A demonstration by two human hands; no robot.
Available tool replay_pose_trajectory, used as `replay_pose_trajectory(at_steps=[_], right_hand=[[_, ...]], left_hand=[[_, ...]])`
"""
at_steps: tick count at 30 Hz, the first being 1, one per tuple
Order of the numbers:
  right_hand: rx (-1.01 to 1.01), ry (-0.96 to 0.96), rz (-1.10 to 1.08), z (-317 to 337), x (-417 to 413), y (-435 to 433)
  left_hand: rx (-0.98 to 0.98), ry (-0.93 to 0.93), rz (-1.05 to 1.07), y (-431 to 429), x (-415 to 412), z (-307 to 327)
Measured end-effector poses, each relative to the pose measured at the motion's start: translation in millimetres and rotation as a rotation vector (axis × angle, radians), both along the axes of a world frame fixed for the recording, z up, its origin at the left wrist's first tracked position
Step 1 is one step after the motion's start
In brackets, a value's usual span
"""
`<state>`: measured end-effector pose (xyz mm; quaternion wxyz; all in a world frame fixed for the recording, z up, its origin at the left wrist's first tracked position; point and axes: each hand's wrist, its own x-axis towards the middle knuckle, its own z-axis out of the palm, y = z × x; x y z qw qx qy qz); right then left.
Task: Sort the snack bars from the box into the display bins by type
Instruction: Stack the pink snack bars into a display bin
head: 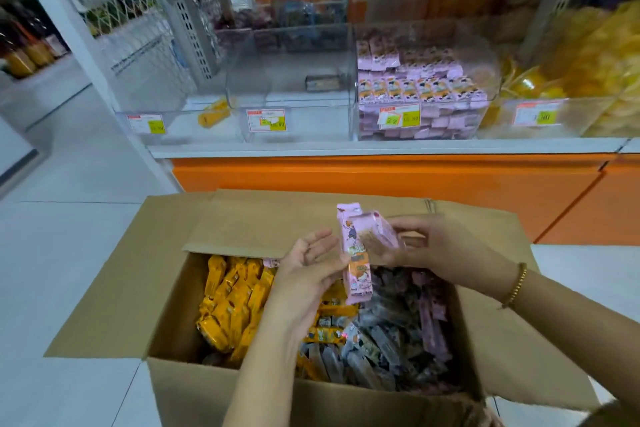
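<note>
Along the back of the aisle runs a white shelf (381, 149) on an orange base, carrying a row of clear bins. Below it, on the pale floor, an open cardboard box (166, 288) stands with its flaps spread; yellow bars (228, 308) are heaped in its left half and dark purple bars (398, 340) in its right. The pink bin (422, 90) on the shelf is stacked nearly full of pink bars, and next to it on the right is a bin of yellow bags (561, 80). The middle bin (291, 104) holds one dark bar (322, 81) at the back, and the left bin (173, 128) holds a single yellow bar (214, 113). Over the box, the left hand (311, 270) pinches an upright pink bar (358, 270) between thumb and loosely spread fingers. The right hand (429, 250), with a bead bracelet (516, 284) on its wrist, has its fingers curled round a second pink bar (377, 229) that touches the top of the upright one. Both bars are blurred, so the print on them cannot be read
</note>
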<state>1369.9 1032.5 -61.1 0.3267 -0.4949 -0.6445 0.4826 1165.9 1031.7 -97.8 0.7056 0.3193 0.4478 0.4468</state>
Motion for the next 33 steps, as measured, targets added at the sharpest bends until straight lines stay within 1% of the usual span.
replay_pose_trajectory(at_steps=[2,4,6,9,10,12,14,15,17,18,20,21,22,24,25,27,29,31,33], right_hand=[[0.062,-0.051,0.005,11.2,10.0,-0.1],[0.139,-0.112,0.061,17.1,14.4,-2.2],[0.304,-0.236,0.099,18.6,15.9,-3.0],[0.588,-0.405,0.063,20.7,21.1,-3.4],[0.685,-0.452,0.048,22.8,22.5,-5.1],[0.851,-0.549,0.016,30.2,21.8,-12.3],[0.919,-0.62,-0.003,31.7,19.6,-19.9],[0.914,-0.623,-0.01,30.3,19.7,-21.6],[0.827,-0.515,-0.037,26.7,23.4,-20.9],[0.718,-0.41,-0.044,26.4,26.1,-20.5],[0.414,-0.151,-0.037,29.5,31.8,-19.2],[0.292,-0.044,-0.042,31.1,34.2,-18.2],[0.23,0.012,-0.066,32.4,37.2,-16.0],[0.208,-0.01,-0.041,35.5,44.7,-10.7],[0.203,-0.07,0.025,37.9,48.8,-8.8],[0.252,-0.276,0.195,41.5,56.3,-4.6],[0.365,-0.435,0.279,41.8,60.1,0.2],[0.454,-0.479,0.266,42.7,61.9,6.6],[0.56,-0.537,0.208,42.8,66.1,14.2]], left_hand=[[-0.044,-0.102,-0.067,-2.6,6.6,8.0],[-0.125,-0.179,-0.141,-6.9,17.1,11.8],[-0.242,-0.246,-0.164,-11.3,26.8,10.3],[-0.326,-0.369,-0.191,-15.5,32.6,10.3],[-0.32,-0.395,-0.197,-15.8,32.1,11.5],[-0.278,-0.372,-0.244,-16.0,31.9,16.4],[-0.212,-0.312,-0.284,-16.6,34.9,21.8],[-0.183,-0.286,-0.275,-16.7,37.2,24.4],[-0.132,-0.284,-0.219,-16.1,41.6,27.1],[-0.108,-0.298,-0.199,-15.2,42.9,26.7],[-0.063,-0.288,-0.175,-12.1,45.0,26.5],[-0.042,-0.268,-0.181,-11.1,46.2,27.2],[-0.024,-0.251,-0.195,-9.2,47.1,26.5],[0.007,-0.222,-0.243,-6.8,49.3,26.6],[0.011,-0.21,-0.274,-5.9,50.1,28.0],[0.013,-0.202,-0.338,-3.3,50.8,29.8],[0.01,-0.185,-0.386,-0.1,52.1,30.0],[-0.007,-0.172,-0.404,3.0,52.9,29.4],[-0.037,-0.183,-0.373,7.2,53.5,28.0]])
